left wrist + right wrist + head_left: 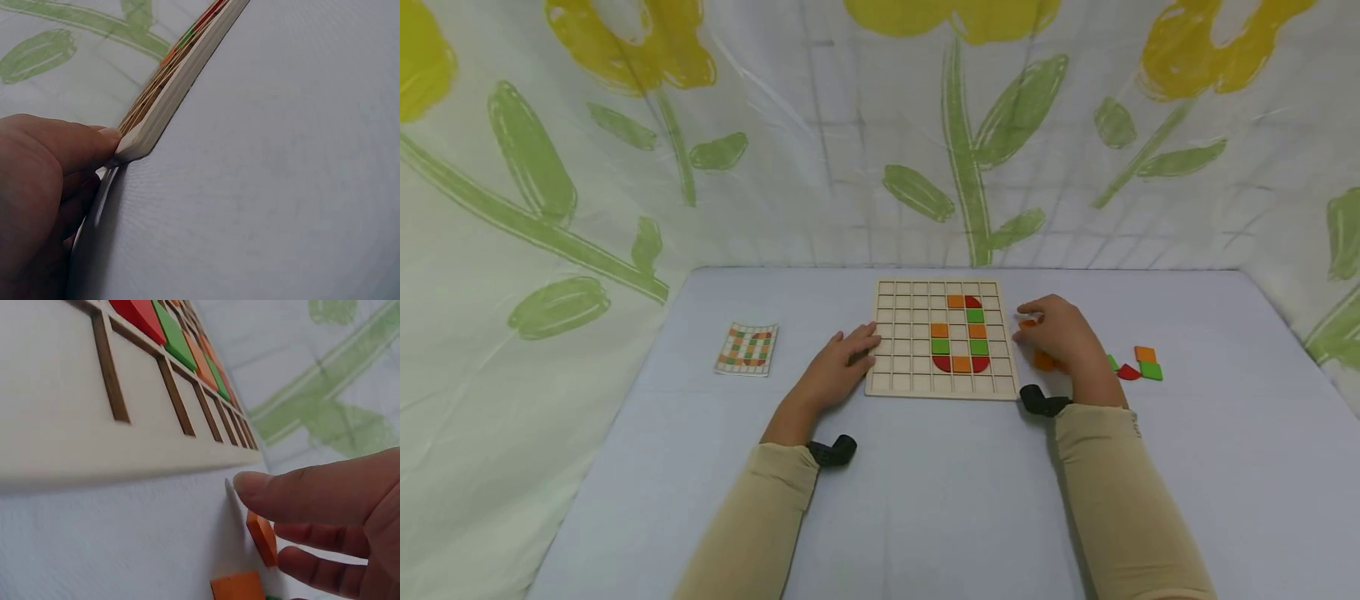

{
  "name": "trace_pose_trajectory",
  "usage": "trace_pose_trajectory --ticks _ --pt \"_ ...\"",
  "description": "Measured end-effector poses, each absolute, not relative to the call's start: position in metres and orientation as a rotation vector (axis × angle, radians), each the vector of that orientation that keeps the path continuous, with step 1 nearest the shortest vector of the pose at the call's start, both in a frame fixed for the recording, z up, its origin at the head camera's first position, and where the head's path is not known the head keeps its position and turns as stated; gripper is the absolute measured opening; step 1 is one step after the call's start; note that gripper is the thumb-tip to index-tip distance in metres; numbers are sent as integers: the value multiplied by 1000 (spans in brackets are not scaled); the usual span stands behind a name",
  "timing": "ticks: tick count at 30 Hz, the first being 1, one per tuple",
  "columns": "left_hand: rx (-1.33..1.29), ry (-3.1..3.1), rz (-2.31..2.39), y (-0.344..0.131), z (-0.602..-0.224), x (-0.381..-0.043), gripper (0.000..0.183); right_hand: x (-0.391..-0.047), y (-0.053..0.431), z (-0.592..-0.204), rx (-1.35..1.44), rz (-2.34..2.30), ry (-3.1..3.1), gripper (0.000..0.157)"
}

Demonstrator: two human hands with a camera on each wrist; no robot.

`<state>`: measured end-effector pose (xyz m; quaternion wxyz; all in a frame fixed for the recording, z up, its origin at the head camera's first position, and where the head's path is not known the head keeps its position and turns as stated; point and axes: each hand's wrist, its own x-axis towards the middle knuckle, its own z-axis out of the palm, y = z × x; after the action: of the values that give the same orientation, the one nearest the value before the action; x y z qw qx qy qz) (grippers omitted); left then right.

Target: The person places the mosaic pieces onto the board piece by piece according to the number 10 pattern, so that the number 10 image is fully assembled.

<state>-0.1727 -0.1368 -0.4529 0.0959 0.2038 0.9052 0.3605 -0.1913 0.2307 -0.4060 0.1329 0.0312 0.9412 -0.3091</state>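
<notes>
A square grid board [912,337] lies on the table, with orange, green and red tiles set in its right half. My left hand [837,367] rests at its left edge, fingers extended; the left wrist view shows the thumb [94,142] touching the board's rim. Right of the board is my right hand [1052,329], its thumb [269,490] apart from the loosely bent fingers. An orange tile [262,539] lies between thumb and fingers; whether they touch it is unclear. Another orange tile [239,586] lies close by.
Loose tiles lie right of the right wrist: an orange tile [1145,354], a green tile [1151,371] and a red tile [1128,372]. A small pattern card [747,350] lies at left. Behind the table hangs a flowered cloth [820,167].
</notes>
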Motion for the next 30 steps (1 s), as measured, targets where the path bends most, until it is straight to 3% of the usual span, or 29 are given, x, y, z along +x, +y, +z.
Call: trace_pose_trajectory --ticks 12,20,26,30 --pt "596 2679 1062 -137 -453 -174 45 -192 249 -417 83 -852 2770 38" --pt "599 2677 1068 -137 -453 -173 45 -190 249 -415 133 -868 2723 42" --pt "588 2682 1066 -137 -453 -173 45 -188 249 -413 147 -895 2723 28" --pt "585 2681 1076 -137 -453 -173 45 -188 249 -412 158 -905 2731 28"
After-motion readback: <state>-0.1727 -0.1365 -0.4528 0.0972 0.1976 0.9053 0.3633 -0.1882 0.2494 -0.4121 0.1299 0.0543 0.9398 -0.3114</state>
